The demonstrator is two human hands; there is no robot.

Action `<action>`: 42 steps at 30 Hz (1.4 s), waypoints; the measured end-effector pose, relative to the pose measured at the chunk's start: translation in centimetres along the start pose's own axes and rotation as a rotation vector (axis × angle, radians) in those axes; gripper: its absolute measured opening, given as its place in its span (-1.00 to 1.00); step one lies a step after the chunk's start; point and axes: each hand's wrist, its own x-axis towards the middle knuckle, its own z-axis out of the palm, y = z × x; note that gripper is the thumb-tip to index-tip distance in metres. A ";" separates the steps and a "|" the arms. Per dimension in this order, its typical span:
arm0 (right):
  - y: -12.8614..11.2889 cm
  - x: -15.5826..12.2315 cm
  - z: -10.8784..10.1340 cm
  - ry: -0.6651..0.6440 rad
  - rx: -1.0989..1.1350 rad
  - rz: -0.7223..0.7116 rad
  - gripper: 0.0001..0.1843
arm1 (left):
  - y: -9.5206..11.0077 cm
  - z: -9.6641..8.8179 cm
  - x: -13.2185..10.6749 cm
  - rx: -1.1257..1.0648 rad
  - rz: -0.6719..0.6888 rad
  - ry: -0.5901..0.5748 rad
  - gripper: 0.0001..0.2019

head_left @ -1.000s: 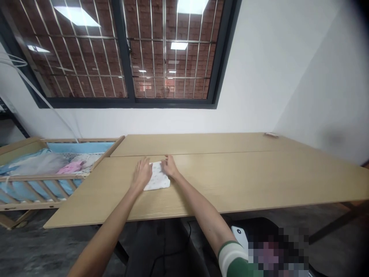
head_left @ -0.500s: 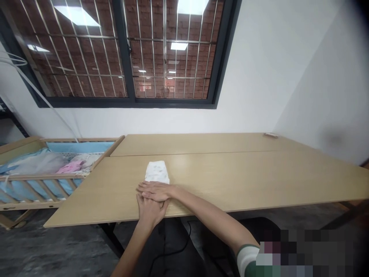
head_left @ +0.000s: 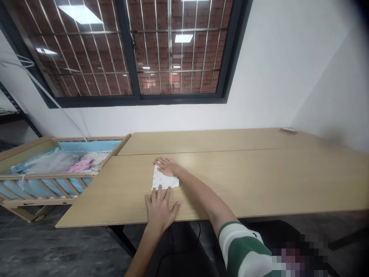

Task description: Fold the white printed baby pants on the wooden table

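A small folded white cloth (head_left: 161,181) with a faint print lies on the wooden table (head_left: 245,177), near its front edge. My right hand (head_left: 167,166) rests flat on the far end of the cloth, fingers stretched out. My left hand (head_left: 160,207) lies flat on the table just in front of the cloth, fingers spread, fingertips touching its near edge. Neither hand grips anything.
A wooden baby cot (head_left: 43,169) with blue lining and pink and white clothes (head_left: 82,164) stands against the table's left end. A small flat object (head_left: 288,130) lies at the far right corner. A barred window (head_left: 138,50) is behind.
My right hand has moved from the near edge onto the far end of the cloth. My left hand has slid out from under it to just below the cloth. The view shifted slightly.
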 end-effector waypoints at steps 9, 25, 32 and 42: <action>-1.8 -1.3 0.0 0.317 -0.118 -0.027 -0.32 | -0.4 -0.1 0.0 -0.009 0.024 0.006 -0.36; -9.8 -24.5 2.0 0.161 0.142 -0.101 -0.27 | -6.3 -2.2 -5.3 -0.306 0.441 0.045 -0.41; -10.3 -24.6 1.8 0.276 0.282 -0.075 -0.69 | -9.8 -1.8 -2.2 -0.421 0.602 -0.084 -0.74; -9.0 -21.8 1.3 0.416 0.411 0.216 -0.69 | -8.1 -2.4 1.2 -0.789 0.299 -0.266 -0.60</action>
